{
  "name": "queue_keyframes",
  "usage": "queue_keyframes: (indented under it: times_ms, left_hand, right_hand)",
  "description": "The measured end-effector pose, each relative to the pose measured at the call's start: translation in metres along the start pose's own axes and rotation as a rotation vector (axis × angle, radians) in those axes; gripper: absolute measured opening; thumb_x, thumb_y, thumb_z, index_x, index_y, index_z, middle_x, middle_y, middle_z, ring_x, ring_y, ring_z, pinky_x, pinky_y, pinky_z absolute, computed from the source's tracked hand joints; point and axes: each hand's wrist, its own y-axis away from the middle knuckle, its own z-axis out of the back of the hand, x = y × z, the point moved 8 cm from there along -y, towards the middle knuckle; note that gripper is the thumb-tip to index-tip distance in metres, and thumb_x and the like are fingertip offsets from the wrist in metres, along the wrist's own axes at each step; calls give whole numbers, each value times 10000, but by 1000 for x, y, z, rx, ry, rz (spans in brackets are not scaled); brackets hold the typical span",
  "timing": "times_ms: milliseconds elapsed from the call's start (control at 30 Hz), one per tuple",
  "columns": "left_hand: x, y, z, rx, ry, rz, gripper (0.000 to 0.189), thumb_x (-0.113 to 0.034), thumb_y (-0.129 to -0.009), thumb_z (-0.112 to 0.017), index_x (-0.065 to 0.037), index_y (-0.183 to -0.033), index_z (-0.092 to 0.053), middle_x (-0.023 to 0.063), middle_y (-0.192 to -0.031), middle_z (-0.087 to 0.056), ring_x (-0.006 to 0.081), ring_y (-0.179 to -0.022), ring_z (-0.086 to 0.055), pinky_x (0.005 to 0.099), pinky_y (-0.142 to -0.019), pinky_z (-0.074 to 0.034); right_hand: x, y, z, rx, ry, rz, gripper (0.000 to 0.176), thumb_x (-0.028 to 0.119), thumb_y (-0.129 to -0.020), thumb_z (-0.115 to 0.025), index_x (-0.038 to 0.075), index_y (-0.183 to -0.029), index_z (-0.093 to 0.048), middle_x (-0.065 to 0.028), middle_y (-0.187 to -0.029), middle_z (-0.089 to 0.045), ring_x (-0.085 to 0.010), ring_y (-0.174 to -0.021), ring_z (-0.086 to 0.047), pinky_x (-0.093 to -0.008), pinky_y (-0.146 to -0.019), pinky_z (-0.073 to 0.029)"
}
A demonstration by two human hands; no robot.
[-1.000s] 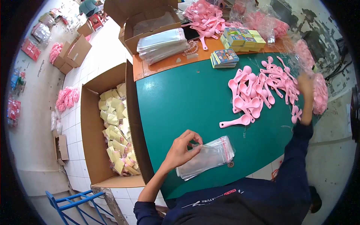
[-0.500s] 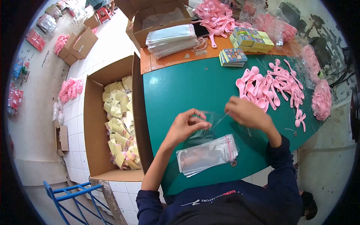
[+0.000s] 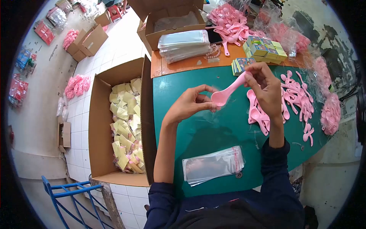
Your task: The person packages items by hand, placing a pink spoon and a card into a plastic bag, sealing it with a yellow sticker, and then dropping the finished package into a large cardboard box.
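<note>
A pink spoon (image 3: 231, 91) slants over the green table (image 3: 171, 137), its bowl lower and to the left. Fingers of my right hand (image 3: 265, 87) pinch the end of its handle. At the bowl, my left hand (image 3: 189, 104) has thumb and fingers closed on a thin clear plastic bag (image 3: 218, 113), only faintly visible around the bowl. Below the hands lies a stack of flat clear bags (image 3: 211, 166) with a reddish strip at the right end. Behind my right hand, loose pink spoons (image 3: 259, 114) lie in a heap.
On my left stands a cardboard box (image 3: 118, 178) holding many yellow-carded packets (image 3: 126, 118). Along the orange back strip (image 3: 179, 68) sit more clear bags (image 3: 183, 44), card stacks (image 3: 265, 49) and pink spoons (image 3: 228, 30). A blue metal frame (image 3: 70, 192) stands at lower left.
My right hand has gone from the clear bag to holding a pink spoon, now raised with its bowl at my left hand. My left hand keeps the bag, slightly higher.
</note>
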Motion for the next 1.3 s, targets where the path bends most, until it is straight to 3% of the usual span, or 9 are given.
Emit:
queue_keyframes:
  times_ms: [300, 533, 667, 800, 867, 933, 1133, 1233, 1300]
  left_hand:
    - [-2, -7, 5, -171, 212, -155, 415, -228, -900, -600, -40, -1254, -492, 111, -1017, -654, 139, -922, -614, 283, -840, -485]
    - [6, -1, 10, -80, 75, -36, 329, -271, -975, -464, 6, -1078, -609, 58, -933, -655, 95, -817, -590, 243, -755, -489]
    - [8, -4, 19, -128, 127, -135, 361, -288, -982, -437, 15, -1054, -619, 73, -913, -659, 119, -804, -622, 254, -730, -509]
    - [-7, 10, 35, -248, 109, -113, 337, -278, -984, -430, -9, -1064, -618, 79, -924, -667, 114, -793, -637, 254, -709, -517]
    - [-4, 14, 39, -243, 103, -81, 326, -276, -983, -433, -23, -1068, -620, 75, -918, -670, 110, -794, -636, 254, -697, -518]
    - [-3, 14, 41, -235, 94, -43, 321, -277, -981, -436, -31, -1069, -623, 72, -911, -672, 109, -793, -635, 253, -685, -518]
    - [7, 16, 40, -221, 40, 66, 314, -280, -977, -448, -40, -1063, -631, 72, -899, -675, 111, -786, -630, 246, -663, -514]
    - [9, 14, 40, -197, -5, 92, 310, -276, -975, -452, -40, -1060, -634, 69, -885, -671, 108, -782, -624, 240, -657, -510]
    - [14, 12, 39, -190, -48, 118, 312, -274, -975, -453, -36, -1061, -635, 65, -872, -666, 103, -778, -619, 236, -652, -507]
  right_hand:
    - [-26, 5, -33, 132, -60, -81, 146, 52, -850, -615, -19, -966, -562, -76, -804, -647, -115, -708, -628, -242, -637, -505]
    - [-29, 5, -27, 13, -121, -54, 194, 172, -900, -587, -2, -980, -557, -73, -845, -641, -116, -724, -618, -228, -639, -494]
    - [8, 0, -46, 209, 150, 511, 464, 441, -936, -454, 7, -946, -618, -83, -942, -639, -179, -833, -614, -312, -741, -488]
    - [-83, -52, -1, 68, -110, -103, 569, 529, -896, -444, 18, -918, -696, -159, -1016, -636, -292, -918, -599, -430, -826, -455]
    - [-175, -83, 59, -84, 816, -131, 506, 475, -873, -490, 12, -934, -683, -209, -1051, -620, -334, -922, -596, -466, -780, -471]
    - [-228, -79, 73, 150, 1097, -448, 451, 392, -866, -563, -49, -910, -645, -241, -988, -617, -382, -842, -604, -425, -702, -489]
    - [-164, -50, 56, -265, 1408, 107, 229, 182, -816, -628, -10, -939, -646, -135, -908, -653, -269, -755, -622, -381, -640, -485]
    - [-144, -41, 46, -108, 283, -359, 160, 128, -843, -620, 1, -940, -613, -57, -880, -638, -135, -669, -581, -269, -571, -456]
    - [-80, -26, 13, 12, -101, -242, 161, 102, -866, -607, 10, -995, -584, -10, -854, -616, -49, -670, -519, -205, -552, -427]
